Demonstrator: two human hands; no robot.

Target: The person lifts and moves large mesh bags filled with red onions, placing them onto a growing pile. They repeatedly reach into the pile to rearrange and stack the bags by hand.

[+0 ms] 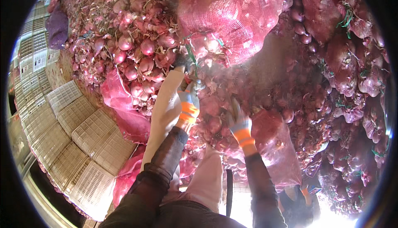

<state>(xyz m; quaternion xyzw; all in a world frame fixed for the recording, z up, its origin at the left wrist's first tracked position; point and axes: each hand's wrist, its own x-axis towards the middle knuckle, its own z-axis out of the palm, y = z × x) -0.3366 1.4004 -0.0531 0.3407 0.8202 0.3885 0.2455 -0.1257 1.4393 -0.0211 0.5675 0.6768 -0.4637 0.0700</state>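
My left hand (190,99), in a grey work glove with an orange cuff, is beside my extended leg with its fingers curled. A green tie string (190,53) hangs just above these fingers; whether they grip it is unclear. The string comes from the gathered mouth of a full red mesh sack of onions (227,16). My right hand (238,119), gloved alike and blurred, reaches over red onions (214,123) with its fingers extended and nothing visible in them. Close to its right side lies another red mesh sack (276,147).
Loose red onions (147,47) form a heap at upper left. Stacked plastic crates (93,141) line the left side. Several tied onion sacks (342,63) are piled at right. A slack red mesh bag (132,122) lies by my leg. Another person (295,207) is at lower right.
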